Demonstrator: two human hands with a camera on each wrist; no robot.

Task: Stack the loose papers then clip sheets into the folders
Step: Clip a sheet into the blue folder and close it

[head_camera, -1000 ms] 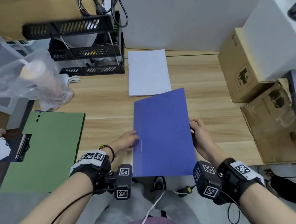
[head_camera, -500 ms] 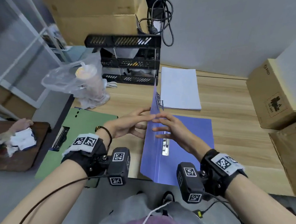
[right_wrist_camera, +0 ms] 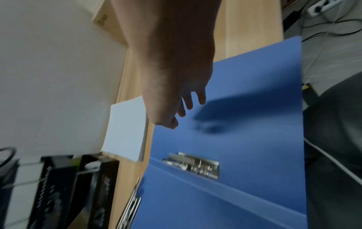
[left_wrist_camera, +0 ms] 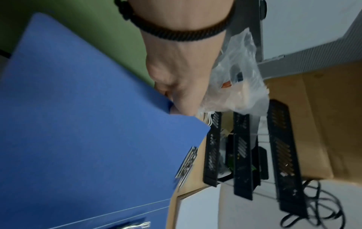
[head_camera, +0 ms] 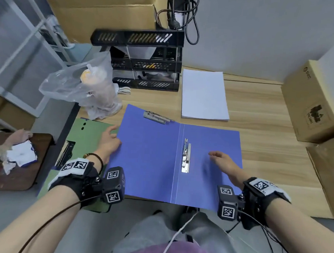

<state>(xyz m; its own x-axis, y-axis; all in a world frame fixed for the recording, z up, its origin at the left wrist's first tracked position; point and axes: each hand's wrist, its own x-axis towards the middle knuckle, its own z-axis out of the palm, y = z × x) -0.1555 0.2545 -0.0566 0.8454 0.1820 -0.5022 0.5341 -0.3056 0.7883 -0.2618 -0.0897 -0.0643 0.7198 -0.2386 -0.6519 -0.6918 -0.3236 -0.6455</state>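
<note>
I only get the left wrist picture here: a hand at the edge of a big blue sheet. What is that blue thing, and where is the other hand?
Observer: It is a blue folder lying open on the desk; the right hand is over its right half, fingers spread, holding nothing.
Operator: Is there paper to put in it?
Observer: Yes, a white paper stack lies on the desk just beyond the folder, apart from it.
Operator: And my hand, what is it doing?
Observer: The left hand holds the folder's left edge, over a green folder lying partly beneath.
</note>
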